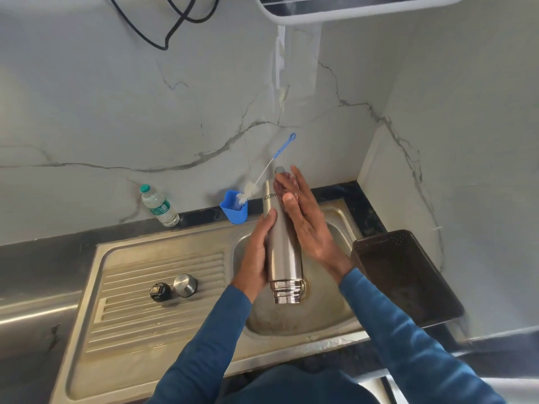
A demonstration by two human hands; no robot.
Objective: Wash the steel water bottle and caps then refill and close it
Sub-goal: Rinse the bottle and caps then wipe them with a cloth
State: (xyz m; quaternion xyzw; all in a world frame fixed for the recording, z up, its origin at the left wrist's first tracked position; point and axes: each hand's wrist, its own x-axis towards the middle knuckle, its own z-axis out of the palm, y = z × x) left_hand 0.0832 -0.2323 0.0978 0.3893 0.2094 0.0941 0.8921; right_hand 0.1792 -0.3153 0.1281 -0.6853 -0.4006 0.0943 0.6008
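In the head view, the steel bottle (281,243) was held over the sink basin (335,313), inverted and tilted, its threaded open mouth pointing toward six o'clock and its base toward twelve. The left hand (256,258) gripped the bottle's body from the nine o'clock side, fingers curled behind it and the thumb lying along the front. The right hand (306,217) lay against the three o'clock side with fingers nearly straight, pressing a dark reddish scrubber (281,183) onto the upper body near the base; whether the fingers curled round the scrubber could not be told. On the ribbed drainboard (140,313), at about eight o'clock from the bottle, stood a steel cap (185,285) and, just beside it at its nine o'clock, a black inner cap (160,291). At the bottle's eleven o'clock, a blue holder (234,209) on the counter edge held a bottle brush (268,167) leaning toward one o'clock. Farther toward ten o'clock stood a plastic water bottle (159,206) with a green cap. A dark tray (405,275) sat at three o'clock beside the basin.
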